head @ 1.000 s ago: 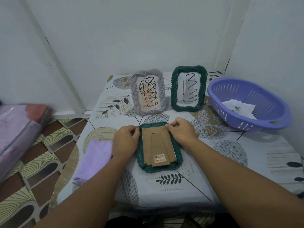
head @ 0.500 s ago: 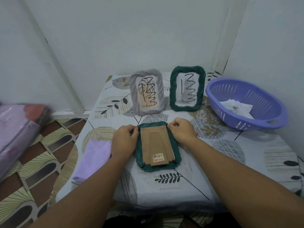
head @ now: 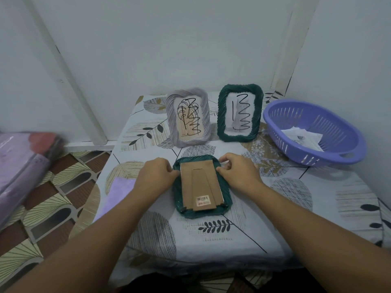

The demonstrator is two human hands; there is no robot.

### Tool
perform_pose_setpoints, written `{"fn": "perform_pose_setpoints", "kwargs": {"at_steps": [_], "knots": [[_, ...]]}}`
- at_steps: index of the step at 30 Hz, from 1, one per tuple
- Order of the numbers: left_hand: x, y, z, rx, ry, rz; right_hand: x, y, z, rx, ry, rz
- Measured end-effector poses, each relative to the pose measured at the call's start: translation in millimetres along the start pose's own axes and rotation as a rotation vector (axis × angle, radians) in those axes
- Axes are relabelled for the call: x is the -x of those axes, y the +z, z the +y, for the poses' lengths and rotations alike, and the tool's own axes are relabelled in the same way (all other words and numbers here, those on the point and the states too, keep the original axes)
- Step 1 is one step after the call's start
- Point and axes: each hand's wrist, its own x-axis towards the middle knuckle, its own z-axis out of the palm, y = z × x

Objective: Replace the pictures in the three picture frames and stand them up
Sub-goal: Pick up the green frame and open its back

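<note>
Curled fingers [head: 169,169] of left hand [head: 156,176] and right hand [head: 239,172] pinched the face-down green frame [head: 201,187] mid-table [head: 296,218]. Behind stood grey frame [head: 188,117] and second green frame [head: 240,113]; purple basket [head: 313,132] holding papers [head: 302,138] right; lilac cloth [head: 118,193] left.

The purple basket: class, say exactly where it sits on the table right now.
In the head view, the purple basket sits at the table's far right, beside the upright green frame, with papers inside.
</note>
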Motion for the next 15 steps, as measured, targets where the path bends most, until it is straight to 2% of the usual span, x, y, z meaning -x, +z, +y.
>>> {"fn": "perform_pose_setpoints", "kwargs": {"at_steps": [3,7,10,13,15], "knots": [[3,0,-4,0.03,0.002,-0.036,1,2,-5,-0.012,0.041,0.039],[-2,2,-3,0.125,-0.02,-0.003,-2,-1,-10,-0.031,0.073,0.032],[8,2,-3,0.173,-0.005,0.054,5,-3,-8,-0.064,0.028,0.024],[35,-5,-5,0.329,0.094,0.11,24,-5,1,-0.229,-0.066,0.003],[55,-8,-9,0.443,0.217,0.068,39,-12,5,-0.351,-0.129,-0.06]]}}
